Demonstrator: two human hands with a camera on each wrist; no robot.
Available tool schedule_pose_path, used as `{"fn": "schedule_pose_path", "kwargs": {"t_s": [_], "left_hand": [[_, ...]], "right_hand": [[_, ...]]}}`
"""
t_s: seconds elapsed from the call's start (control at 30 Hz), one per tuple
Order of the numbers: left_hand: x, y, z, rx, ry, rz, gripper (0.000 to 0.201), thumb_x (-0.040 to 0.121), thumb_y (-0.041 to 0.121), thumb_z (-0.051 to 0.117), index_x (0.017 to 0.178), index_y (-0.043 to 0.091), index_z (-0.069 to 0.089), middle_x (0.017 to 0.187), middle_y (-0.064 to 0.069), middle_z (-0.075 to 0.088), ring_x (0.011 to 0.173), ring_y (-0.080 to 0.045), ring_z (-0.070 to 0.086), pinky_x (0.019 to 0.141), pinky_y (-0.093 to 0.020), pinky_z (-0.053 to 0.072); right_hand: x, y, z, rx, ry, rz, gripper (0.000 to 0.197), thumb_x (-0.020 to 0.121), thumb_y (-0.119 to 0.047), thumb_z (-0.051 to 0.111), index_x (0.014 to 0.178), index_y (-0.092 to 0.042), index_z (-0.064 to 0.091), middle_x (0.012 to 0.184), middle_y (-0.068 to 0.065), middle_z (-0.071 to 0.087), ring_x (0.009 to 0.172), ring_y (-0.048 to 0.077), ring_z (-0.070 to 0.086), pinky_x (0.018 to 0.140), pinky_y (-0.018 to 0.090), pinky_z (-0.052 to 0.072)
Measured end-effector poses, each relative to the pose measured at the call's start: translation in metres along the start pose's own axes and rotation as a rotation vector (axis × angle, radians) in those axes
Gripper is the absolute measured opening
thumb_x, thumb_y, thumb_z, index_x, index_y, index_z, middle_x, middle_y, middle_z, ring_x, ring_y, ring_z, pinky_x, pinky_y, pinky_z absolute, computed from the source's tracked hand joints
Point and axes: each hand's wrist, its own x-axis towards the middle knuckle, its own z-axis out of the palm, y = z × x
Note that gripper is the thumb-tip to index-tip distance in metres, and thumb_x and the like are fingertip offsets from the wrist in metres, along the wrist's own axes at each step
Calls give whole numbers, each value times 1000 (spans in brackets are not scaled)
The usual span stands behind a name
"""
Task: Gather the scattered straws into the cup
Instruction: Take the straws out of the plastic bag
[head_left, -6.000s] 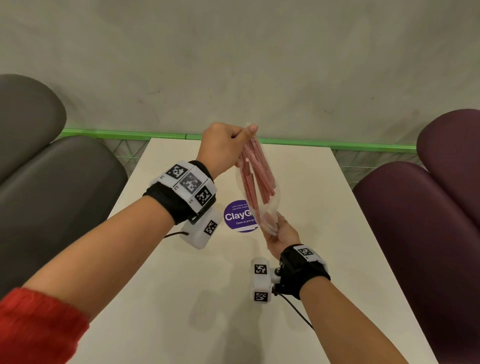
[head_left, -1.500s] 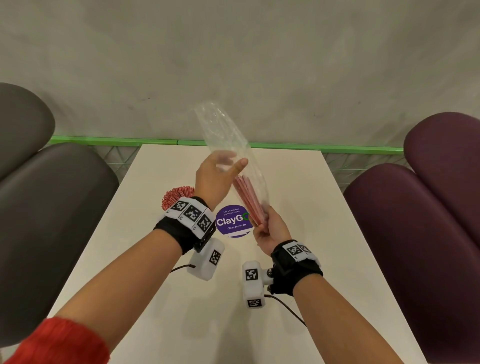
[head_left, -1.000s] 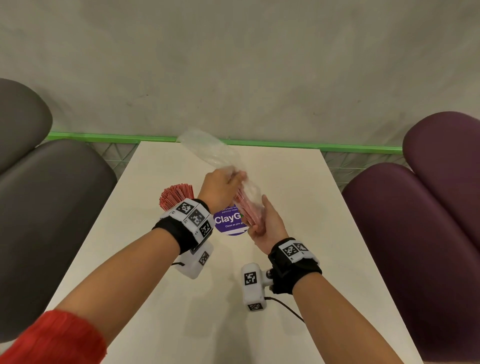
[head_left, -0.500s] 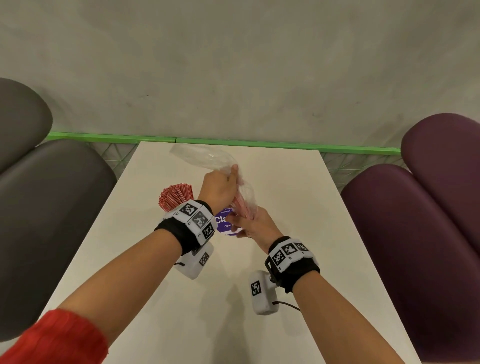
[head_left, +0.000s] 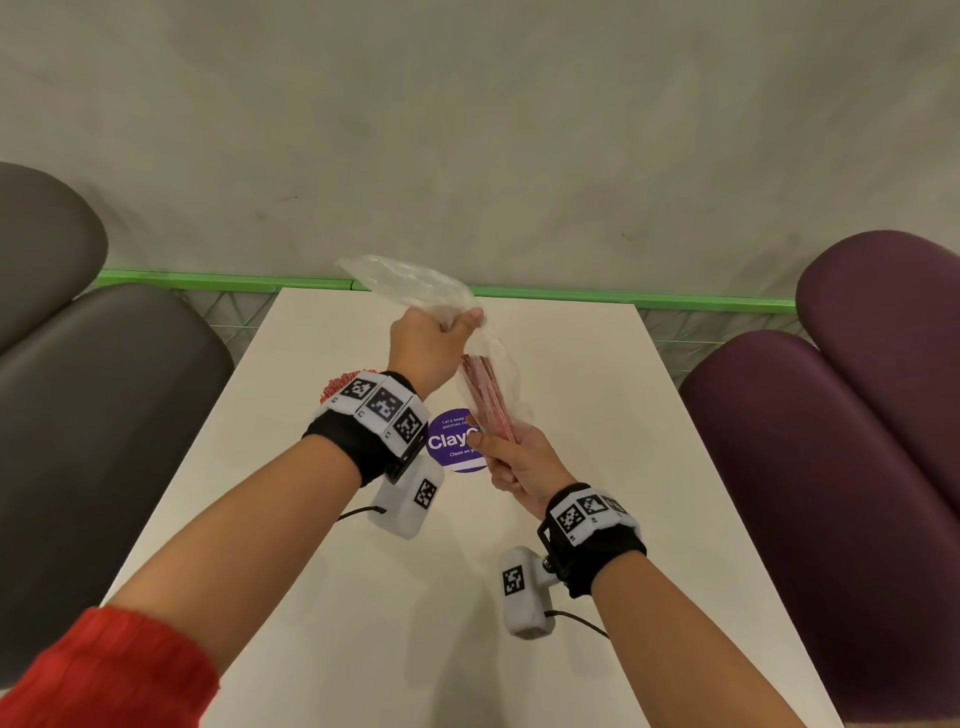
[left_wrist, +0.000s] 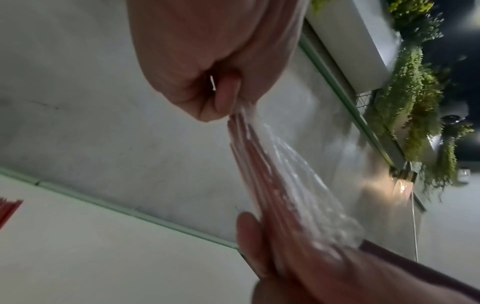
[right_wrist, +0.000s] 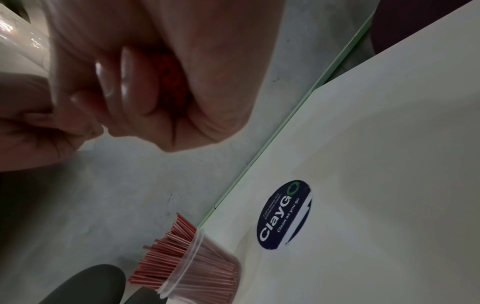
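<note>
Above the middle of the white table (head_left: 597, 415), I hold a clear plastic bag (head_left: 415, 283) with a bundle of thin red straws (head_left: 485, 395) inside. My left hand (head_left: 452, 327) grips the crumpled upper part of the bag (left_wrist: 298, 174) in a fist. My right hand (head_left: 498, 449) grips the lower end of the straws (left_wrist: 259, 164) through the plastic. A clear cup (right_wrist: 207, 267) full of red straws (right_wrist: 166, 242) stands on the table's left side. In the head view the cup's straws (head_left: 337, 387) are mostly hidden behind my left wrist.
A round purple sticker (head_left: 452, 441) lies flat on the table under my hands. Grey seats (head_left: 93, 415) stand on the left and purple seats (head_left: 831, 441) on the right. A green ledge (head_left: 623, 300) and a wall bound the table's far edge.
My left hand has drawn the bag's loose top up and back, stretching the plastic. My right hand has turned and closed round the bundle's lower end, slightly lower and further right.
</note>
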Motion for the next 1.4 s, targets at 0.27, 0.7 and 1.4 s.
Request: {"fn": "schedule_pose_path", "kwargs": {"t_s": [0.27,0.7,1.4], "left_hand": [[-2,0,-5,-21,-12,11,35,94,44,47,107,20,68,80,-3,73,78,-14,65,75,-20,47],[-13,-13,-6,-78,-50,-26,36,99,32,42,110,13,70,87,-13,71,82,-24,65,69,-24,44],[-33,-44,-3,-187,224,-189,29,98,27,45,114,14,65,97,-5,67,81,-17,56,71,-20,40]], "right_hand": [[-1,-2,2,-39,19,14,14,88,-5,60,100,-12,59,43,-10,38,33,4,26,35,15,17],[-2,8,-1,-108,76,49,5,88,-11,62,92,-14,61,48,-8,37,39,5,27,37,16,21],[-31,48,-56,-36,378,81,19,89,0,51,78,-15,55,43,-11,38,30,4,25,31,16,21]]}}
